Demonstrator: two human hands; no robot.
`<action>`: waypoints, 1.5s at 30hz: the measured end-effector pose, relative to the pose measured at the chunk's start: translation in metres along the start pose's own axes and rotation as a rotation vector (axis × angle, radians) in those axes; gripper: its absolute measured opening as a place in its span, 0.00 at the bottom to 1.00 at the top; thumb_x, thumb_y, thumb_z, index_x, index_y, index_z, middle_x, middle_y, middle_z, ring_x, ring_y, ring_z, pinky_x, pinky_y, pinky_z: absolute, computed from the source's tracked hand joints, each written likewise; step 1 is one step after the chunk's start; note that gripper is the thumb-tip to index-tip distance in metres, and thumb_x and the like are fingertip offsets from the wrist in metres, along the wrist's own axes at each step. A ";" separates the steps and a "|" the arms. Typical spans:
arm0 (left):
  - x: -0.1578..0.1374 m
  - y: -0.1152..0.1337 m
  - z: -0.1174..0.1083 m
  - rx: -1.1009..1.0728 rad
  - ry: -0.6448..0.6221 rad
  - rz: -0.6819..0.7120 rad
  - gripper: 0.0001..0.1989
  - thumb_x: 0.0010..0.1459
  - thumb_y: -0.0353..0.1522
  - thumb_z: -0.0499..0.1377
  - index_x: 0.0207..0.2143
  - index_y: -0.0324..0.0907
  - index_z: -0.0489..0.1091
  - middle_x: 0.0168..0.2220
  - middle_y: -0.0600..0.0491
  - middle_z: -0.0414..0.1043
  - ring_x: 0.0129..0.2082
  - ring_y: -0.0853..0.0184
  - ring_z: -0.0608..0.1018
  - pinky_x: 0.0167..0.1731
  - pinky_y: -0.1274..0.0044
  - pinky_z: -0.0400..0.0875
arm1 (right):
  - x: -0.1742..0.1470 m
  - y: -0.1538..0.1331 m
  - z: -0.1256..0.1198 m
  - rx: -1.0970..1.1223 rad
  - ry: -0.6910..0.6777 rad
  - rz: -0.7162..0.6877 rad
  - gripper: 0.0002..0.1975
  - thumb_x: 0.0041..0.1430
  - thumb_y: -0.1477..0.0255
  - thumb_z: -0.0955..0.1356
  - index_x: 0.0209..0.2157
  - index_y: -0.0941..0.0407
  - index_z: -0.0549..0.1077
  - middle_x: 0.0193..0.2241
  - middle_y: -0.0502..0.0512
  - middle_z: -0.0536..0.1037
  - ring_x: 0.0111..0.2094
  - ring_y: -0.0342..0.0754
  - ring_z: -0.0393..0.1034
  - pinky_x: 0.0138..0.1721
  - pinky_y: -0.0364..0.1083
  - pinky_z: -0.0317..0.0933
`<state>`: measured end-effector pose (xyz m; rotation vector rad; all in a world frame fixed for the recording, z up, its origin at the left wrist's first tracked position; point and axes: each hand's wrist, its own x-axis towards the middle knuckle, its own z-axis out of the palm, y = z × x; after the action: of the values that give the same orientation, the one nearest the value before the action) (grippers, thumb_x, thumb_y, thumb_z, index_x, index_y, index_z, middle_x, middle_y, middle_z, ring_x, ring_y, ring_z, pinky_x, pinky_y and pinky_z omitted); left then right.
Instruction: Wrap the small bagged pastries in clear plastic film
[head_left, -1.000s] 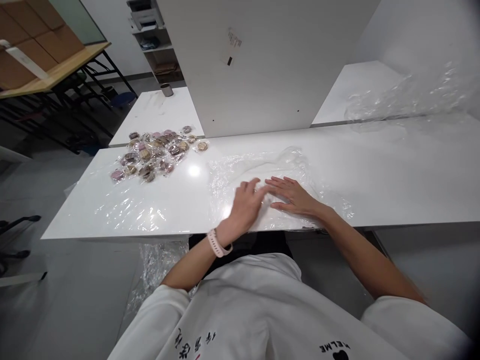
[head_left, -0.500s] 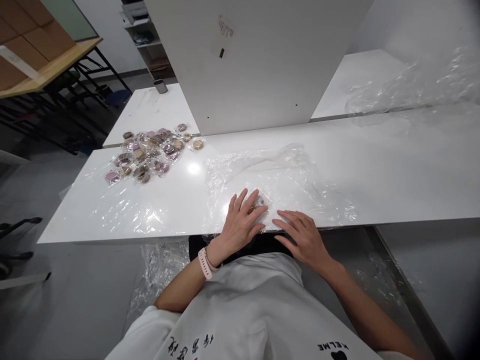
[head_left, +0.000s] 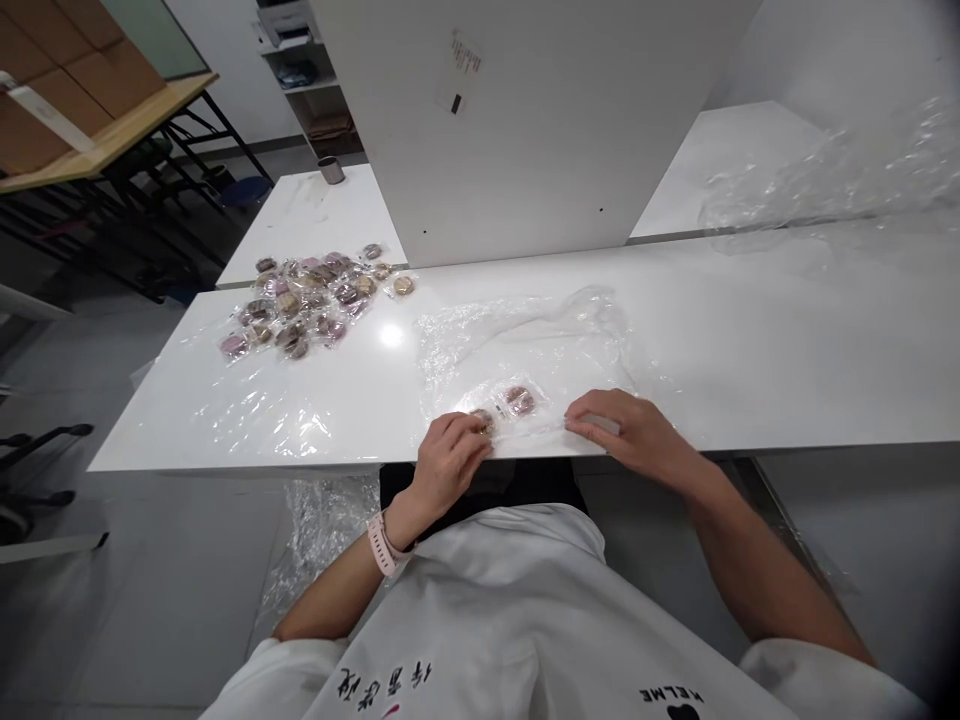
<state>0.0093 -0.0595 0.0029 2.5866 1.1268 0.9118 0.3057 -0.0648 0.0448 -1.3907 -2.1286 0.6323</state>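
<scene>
Both hands (head_left: 448,465) — at clear film (head_left: 529,345)

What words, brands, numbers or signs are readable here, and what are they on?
"ELME": upside down on the white shirt, first letter uncertain; dark heart-like shape beside it.
Characters on the shirt's other side: too distorted to read surely.
Label on the upright panel: too small.
Small wrapped pieces: nothing legible.

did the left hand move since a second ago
Yes: judged against the fixed upright panel, the left hand has shifted to the left and closer to the front edge of the white table.
</scene>
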 end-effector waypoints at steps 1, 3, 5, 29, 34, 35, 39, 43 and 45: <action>0.005 -0.002 -0.003 -0.037 0.014 -0.038 0.06 0.68 0.32 0.56 0.36 0.44 0.71 0.41 0.48 0.80 0.43 0.62 0.79 0.42 0.69 0.76 | 0.012 0.002 -0.008 0.040 -0.082 0.030 0.15 0.68 0.59 0.64 0.34 0.51 0.77 0.34 0.51 0.82 0.36 0.49 0.76 0.37 0.48 0.67; 0.017 -0.007 -0.011 -0.084 -0.002 -0.156 0.09 0.69 0.34 0.55 0.35 0.43 0.71 0.35 0.50 0.79 0.36 0.65 0.78 0.36 0.73 0.73 | 0.039 0.008 -0.018 0.082 -0.235 0.048 0.17 0.67 0.56 0.64 0.34 0.52 0.77 0.29 0.51 0.80 0.30 0.48 0.73 0.31 0.47 0.63; 0.031 -0.011 -0.021 -0.102 -0.063 -0.289 0.10 0.69 0.34 0.54 0.34 0.43 0.70 0.31 0.52 0.78 0.30 0.67 0.76 0.31 0.75 0.69 | 0.068 0.017 -0.019 0.046 -0.335 0.039 0.18 0.66 0.55 0.64 0.35 0.52 0.78 0.26 0.51 0.78 0.28 0.47 0.70 0.29 0.46 0.59; 0.027 0.011 -0.015 0.153 -0.028 -0.084 0.15 0.63 0.21 0.50 0.48 0.41 0.68 0.47 0.44 0.76 0.48 0.58 0.76 0.45 0.67 0.73 | 0.065 0.033 0.063 -0.166 -0.224 -0.378 0.20 0.72 0.60 0.62 0.62 0.40 0.71 0.61 0.54 0.72 0.61 0.57 0.63 0.57 0.60 0.58; 0.007 -0.003 0.009 0.107 -0.085 -0.009 0.16 0.67 0.24 0.50 0.54 0.41 0.66 0.58 0.43 0.73 0.59 0.57 0.73 0.54 0.64 0.71 | 0.064 0.039 0.053 -0.013 -0.247 -0.395 0.23 0.71 0.59 0.63 0.64 0.45 0.69 0.61 0.55 0.72 0.62 0.55 0.65 0.61 0.58 0.60; 0.007 -0.012 0.009 0.093 -0.076 -0.029 0.15 0.68 0.25 0.50 0.54 0.41 0.67 0.57 0.44 0.74 0.58 0.59 0.74 0.53 0.65 0.71 | 0.063 0.040 0.051 0.013 -0.250 -0.394 0.24 0.71 0.58 0.63 0.64 0.46 0.68 0.61 0.55 0.73 0.62 0.55 0.65 0.61 0.58 0.61; 0.014 -0.042 -0.001 0.047 -0.072 -0.069 0.12 0.70 0.30 0.50 0.52 0.42 0.69 0.52 0.44 0.77 0.51 0.61 0.77 0.48 0.69 0.74 | 0.061 0.037 0.045 0.018 -0.185 -0.339 0.22 0.72 0.59 0.59 0.61 0.48 0.72 0.58 0.56 0.76 0.60 0.54 0.69 0.59 0.55 0.65; 0.039 -0.062 -0.007 0.011 -0.133 -0.216 0.12 0.71 0.31 0.49 0.48 0.42 0.71 0.40 0.49 0.80 0.37 0.65 0.79 0.36 0.75 0.72 | 0.076 0.031 0.040 -0.066 -0.107 -0.204 0.25 0.73 0.56 0.55 0.48 0.52 0.78 0.45 0.57 0.82 0.45 0.52 0.77 0.44 0.50 0.69; 0.057 -0.069 -0.007 -0.018 -0.214 -0.356 0.10 0.70 0.33 0.51 0.44 0.42 0.72 0.33 0.52 0.79 0.31 0.66 0.78 0.31 0.76 0.68 | 0.088 0.030 0.038 -0.121 -0.116 -0.092 0.27 0.72 0.53 0.55 0.37 0.53 0.79 0.36 0.56 0.82 0.35 0.51 0.75 0.34 0.48 0.65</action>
<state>-0.0066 0.0287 0.0084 2.2924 1.4401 0.5491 0.2717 0.0237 0.0116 -1.3382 -2.3423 0.5690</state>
